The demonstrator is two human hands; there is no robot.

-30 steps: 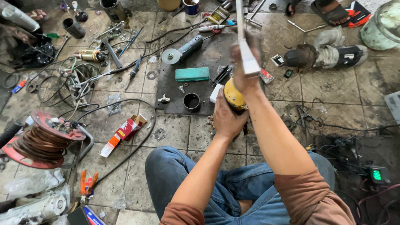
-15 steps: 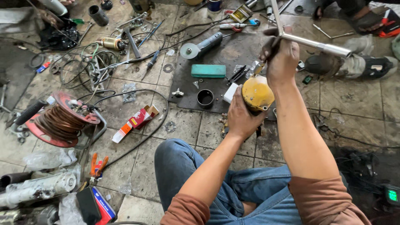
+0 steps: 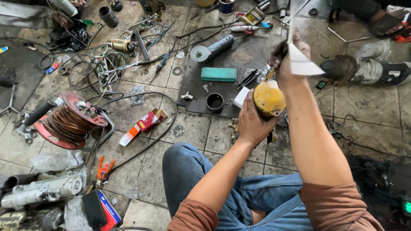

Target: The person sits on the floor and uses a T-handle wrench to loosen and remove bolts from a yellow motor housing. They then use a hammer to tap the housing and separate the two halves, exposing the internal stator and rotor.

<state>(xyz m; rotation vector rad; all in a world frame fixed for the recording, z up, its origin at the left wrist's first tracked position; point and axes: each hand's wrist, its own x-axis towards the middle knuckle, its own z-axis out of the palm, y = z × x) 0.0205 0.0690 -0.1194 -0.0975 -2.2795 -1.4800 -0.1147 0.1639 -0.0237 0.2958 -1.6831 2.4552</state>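
Below: worn tiled floor (image 3: 351, 107), grimy, with dark grout lines, seen from a seated position, blue-jeaned knees at bottom centre. Left hand (image 3: 252, 122) wrapped from the near side around a yellow rounded motor housing (image 3: 269, 99), fingers curled close against its shell, held just above the floor in front of the knees. Right hand (image 3: 284, 62) raised above the housing, fingers clenched around a thin metal rod tool (image 3: 295, 17) with a pale blurred piece beneath the fist; exact grip on the tool not discernible because of blur. Dark rubber mat (image 3: 248, 55) on the tiles beyond the hands, bearing an angle grinder (image 3: 214, 48), a teal rectangular block (image 3: 218, 74), a small black ring-shaped cup (image 3: 214, 102) and a small white box (image 3: 240, 97) just beside the housing. Left of the mat: a red cable reel (image 3: 68, 122) wound with copper-coloured wire, a black cable looping across the tiles, a red-and-white tube package (image 3: 143, 126), orange-handled pliers (image 3: 104, 167). Far left and top: tangled wires, sockets, screwdrivers, grey cylindrical machine parts. Upper right: another person's sandalled foot (image 3: 383, 21).
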